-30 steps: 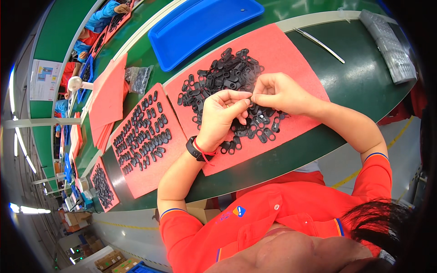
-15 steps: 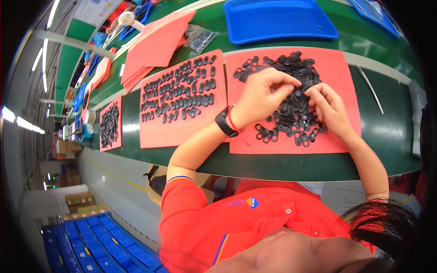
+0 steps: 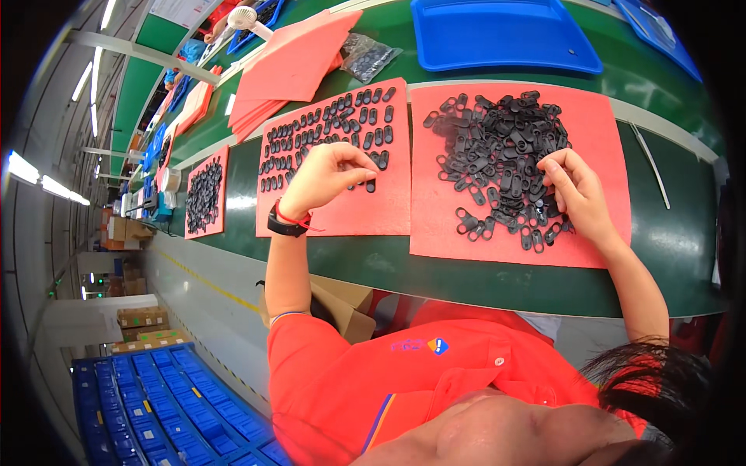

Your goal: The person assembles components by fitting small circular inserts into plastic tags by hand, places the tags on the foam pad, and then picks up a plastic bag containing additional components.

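Here, the left hand (image 3: 328, 177) curls its fingers over rows of black parts (image 3: 378, 137); left of and beyond the right hand's (image 3: 581, 199) bent fingertips lies a black pile (image 3: 505, 144). Whether either grips a piece, I cannot tell.

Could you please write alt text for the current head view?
The left hand is over rows of black oblong parts on a pink sheet; the right hand is at a heap of black parts on another sheet. A blue tray lies beyond.
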{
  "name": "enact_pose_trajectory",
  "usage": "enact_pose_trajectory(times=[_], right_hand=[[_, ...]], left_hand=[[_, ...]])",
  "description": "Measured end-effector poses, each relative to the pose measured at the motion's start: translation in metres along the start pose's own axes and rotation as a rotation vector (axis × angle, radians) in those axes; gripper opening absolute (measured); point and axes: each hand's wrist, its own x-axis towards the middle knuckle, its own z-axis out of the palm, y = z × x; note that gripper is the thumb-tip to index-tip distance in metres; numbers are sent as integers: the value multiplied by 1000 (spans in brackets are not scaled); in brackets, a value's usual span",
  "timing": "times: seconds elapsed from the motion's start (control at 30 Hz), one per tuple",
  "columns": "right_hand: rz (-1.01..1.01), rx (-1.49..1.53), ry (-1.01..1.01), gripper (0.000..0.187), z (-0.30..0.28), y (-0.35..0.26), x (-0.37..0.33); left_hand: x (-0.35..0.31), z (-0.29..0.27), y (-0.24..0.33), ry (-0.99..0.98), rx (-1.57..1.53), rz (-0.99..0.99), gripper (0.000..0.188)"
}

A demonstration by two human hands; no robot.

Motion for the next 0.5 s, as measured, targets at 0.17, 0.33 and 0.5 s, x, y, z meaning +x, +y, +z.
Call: enact_pose_trajectory(times=[0.17,0.33,0.5], right_hand=[[20,6,17,22,0,-2,-3],[37,33,11,19,1,-4,-2],[35,-26,29,16,-1,-6,1]], left_hand=[[12,28,-13,-18,-64,134,7],[17,39,-11,65,124,145,11],[20,45,5,257,111,289,15]])
